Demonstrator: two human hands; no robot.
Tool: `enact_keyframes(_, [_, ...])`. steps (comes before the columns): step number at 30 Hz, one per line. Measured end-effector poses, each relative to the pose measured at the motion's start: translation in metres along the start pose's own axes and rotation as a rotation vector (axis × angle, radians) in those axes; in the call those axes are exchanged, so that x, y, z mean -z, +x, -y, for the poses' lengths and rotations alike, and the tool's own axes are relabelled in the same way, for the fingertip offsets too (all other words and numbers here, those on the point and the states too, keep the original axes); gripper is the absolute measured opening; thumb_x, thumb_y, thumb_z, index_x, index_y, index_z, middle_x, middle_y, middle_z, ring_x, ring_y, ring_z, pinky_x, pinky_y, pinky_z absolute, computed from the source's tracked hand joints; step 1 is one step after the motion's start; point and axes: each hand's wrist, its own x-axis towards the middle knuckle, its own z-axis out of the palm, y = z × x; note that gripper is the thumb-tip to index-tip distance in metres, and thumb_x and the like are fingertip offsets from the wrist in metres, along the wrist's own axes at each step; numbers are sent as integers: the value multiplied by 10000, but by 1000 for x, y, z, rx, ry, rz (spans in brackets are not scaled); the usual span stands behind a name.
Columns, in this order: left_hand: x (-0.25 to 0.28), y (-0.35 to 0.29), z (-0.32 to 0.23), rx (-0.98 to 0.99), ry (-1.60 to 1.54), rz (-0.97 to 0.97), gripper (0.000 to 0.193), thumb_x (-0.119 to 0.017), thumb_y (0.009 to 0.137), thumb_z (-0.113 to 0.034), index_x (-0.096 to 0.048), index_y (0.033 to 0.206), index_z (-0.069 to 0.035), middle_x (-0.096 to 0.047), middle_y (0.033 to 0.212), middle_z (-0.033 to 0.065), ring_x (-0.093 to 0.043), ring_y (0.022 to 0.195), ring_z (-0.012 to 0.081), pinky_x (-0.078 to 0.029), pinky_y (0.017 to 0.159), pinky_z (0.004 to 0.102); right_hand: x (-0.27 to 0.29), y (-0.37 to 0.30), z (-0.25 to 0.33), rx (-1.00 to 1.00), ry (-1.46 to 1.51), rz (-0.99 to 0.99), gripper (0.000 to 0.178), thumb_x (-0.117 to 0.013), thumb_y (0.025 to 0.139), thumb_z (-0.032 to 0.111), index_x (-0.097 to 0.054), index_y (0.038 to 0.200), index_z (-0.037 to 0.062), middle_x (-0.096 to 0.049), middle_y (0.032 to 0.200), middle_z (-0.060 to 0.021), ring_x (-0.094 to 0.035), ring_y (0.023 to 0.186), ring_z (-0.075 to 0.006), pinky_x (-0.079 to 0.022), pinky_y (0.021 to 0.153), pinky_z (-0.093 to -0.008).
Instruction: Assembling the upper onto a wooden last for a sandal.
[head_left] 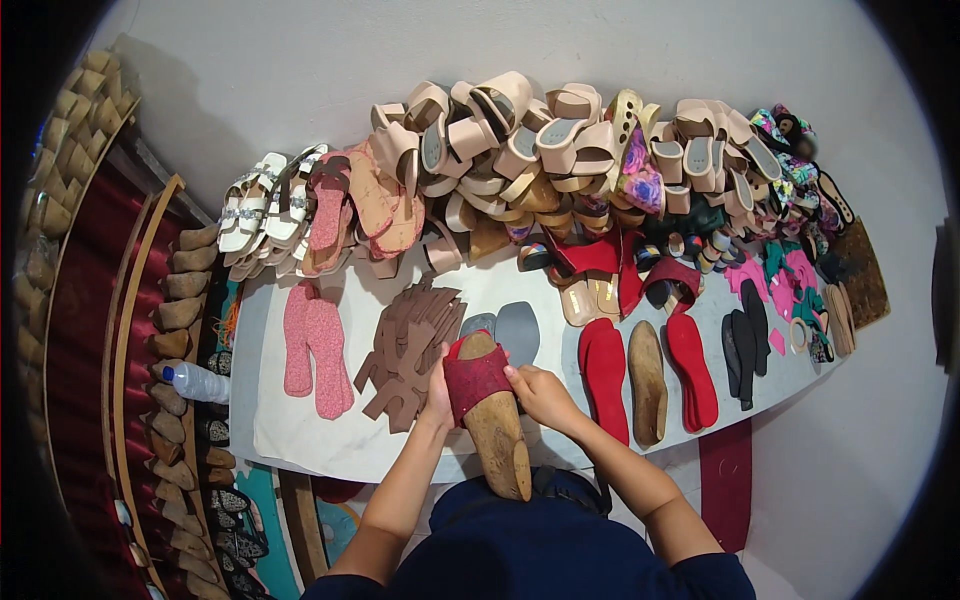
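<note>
Between my hands is a wooden shoe last (498, 450), its heel end pointing toward my body. A dark red patterned upper (477, 384) wraps across its front part, and some bright red shows near the toe. My left hand (438, 395) is closed on the left side of the upper and last. On the right side, my right hand (540, 396) grips the upper's edge, thumb on top; some fingers are hidden beneath. Just beyond lie grey insole shapes (516, 335) and a pile of brown cut strap pieces (407, 345).
Red soles (602, 380) flank another wooden last (648, 385) on the white-covered table (290, 440). Pink soles (318, 350) lie left, black pieces (741, 345) right. Heaped beige sandals (575, 135) line the wall. At far left, racks hold wooden lasts (182, 285) and a plastic bottle (198, 382).
</note>
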Motion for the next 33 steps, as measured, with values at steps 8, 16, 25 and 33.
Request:
enact_keyframes(8, [23, -6, 29, -58, -236, -83, 609, -206, 871, -492, -364, 1219, -18, -459, 1183, 153, -473, 1057, 256, -376, 904, 372, -25, -25, -25, -271, 808, 344, 765, -367, 878, 411, 88, 1313, -23, -23, 1389, -174, -100, 1282, -239, -154, 1024, -307])
enact_keyframes(16, [29, -2, 35, -107, -284, -89, 503, -272, 877, -375, -363, 1219, -18, -461, 1178, 155, -499, 1017, 258, -407, 875, 374, -14, -36, 3, -222, 924, 442, 939, -538, 743, 102, 226, 1280, 7, -96, 1360, -184, -250, 1213, -225, -241, 963, -277])
enact_keyframes(25, [13, -2, 25, -122, -249, -59, 575, -254, 869, -450, -329, 1245, -21, -428, 1215, 163, -495, 1024, 276, -407, 875, 387, -7, -34, 4, -125, 801, 452, 918, -505, 741, 72, 240, 1274, 14, -10, 1374, -186, -207, 1231, -232, -245, 966, -281])
enact_keyframes(33, [17, -11, 20, -148, -125, -82, 789, -194, 774, -679, -346, 1223, -49, -477, 1136, 175, -541, 895, 331, -461, 761, 427, -28, -49, -7, 94, 479, 344, 913, -582, 729, 93, 103, 1329, 33, -26, 1379, -189, -145, 1264, -229, -195, 1001, -321])
